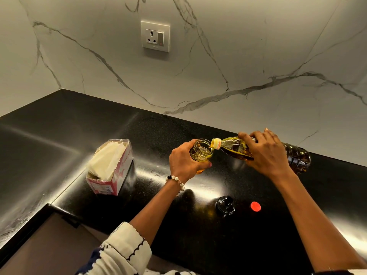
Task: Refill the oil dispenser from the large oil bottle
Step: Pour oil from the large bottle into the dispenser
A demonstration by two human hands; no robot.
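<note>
I see oil going from the large oil bottle (258,149) into the oil dispenser (200,151), both held above the black bench (59,135).

The left hand (184,161) is curled around the glass dispenser and hides most of its lower body, so I cannot tell how full it is. The right hand (266,153) grips the bottle near its shoulder; the bottle lies almost flat, its yellow neck (215,144) at the open mouth of the dispenser. The bottle's far end is dark and hard to read. Near me on the bench lie a dark dispenser top (225,205) and a red cap (255,206), a little apart. A pink tissue box (111,169) stands to the left. A wall socket (155,36) sits on the marble wall.
</note>
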